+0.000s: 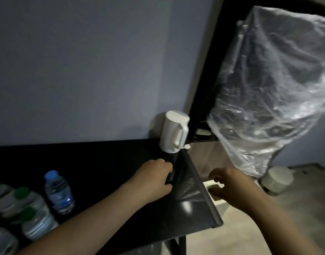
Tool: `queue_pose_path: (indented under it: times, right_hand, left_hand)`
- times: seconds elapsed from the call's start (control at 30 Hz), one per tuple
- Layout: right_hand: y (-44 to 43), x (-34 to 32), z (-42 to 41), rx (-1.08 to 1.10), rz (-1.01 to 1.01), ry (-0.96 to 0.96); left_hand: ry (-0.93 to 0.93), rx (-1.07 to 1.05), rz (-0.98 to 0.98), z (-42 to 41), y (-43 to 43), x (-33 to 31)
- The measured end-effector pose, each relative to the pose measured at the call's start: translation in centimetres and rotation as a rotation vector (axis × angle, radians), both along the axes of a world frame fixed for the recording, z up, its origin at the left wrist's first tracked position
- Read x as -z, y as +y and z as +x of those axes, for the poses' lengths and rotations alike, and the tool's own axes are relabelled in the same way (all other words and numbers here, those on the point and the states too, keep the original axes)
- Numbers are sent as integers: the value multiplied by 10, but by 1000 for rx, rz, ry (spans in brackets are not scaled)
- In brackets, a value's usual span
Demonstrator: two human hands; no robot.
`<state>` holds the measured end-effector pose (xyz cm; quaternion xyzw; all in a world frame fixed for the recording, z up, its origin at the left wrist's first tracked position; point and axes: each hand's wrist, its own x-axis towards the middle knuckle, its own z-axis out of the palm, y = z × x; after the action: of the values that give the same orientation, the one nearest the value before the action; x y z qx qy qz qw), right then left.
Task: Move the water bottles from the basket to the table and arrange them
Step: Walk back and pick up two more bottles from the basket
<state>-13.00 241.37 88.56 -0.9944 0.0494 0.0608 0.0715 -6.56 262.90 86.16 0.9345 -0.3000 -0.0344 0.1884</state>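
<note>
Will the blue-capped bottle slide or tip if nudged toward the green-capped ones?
The blue-capped bottle stands upright, tall and narrow: pushed high it may tip. It looks full, so likely weighty; pushed low it probably slides.

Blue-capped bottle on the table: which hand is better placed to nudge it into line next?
Probably the left hand: it is over the table, on the side of the blue-capped bottle. The right hand is beyond the table's right edge, farther away.

I see bottles (pixel 59 192) standing on the counter's (pixel 102 162) left end, and a kettle (pixel 174 132) at its far right corner.
</note>
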Motion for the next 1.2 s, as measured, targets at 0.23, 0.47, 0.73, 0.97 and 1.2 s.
queue_pose_path:
  times: [0.23, 0.47, 0.73, 0.97, 1.2]
  right_hand:
    - [-126, -16, -86, 297, 19, -70]
    - [-233, -22, -172, 545, 53, -131]
    - [-326, -35, -246, 773, -18, -180]
    - [-397, -34, -272, 921, -14, -126]
    - [-486, -46, -250, 1067, -88, -141]
  left_hand:
    - [-92, 297, 24, -31, -157, -21]
    - [-127, 513, -47, -81, -310, -31]
    - [-251, 769, -77, -124, -449, -39]
    - [-249, 942, -93, -133, -555, -36]
    - [-227, 1053, -117, -107, -668, -51]
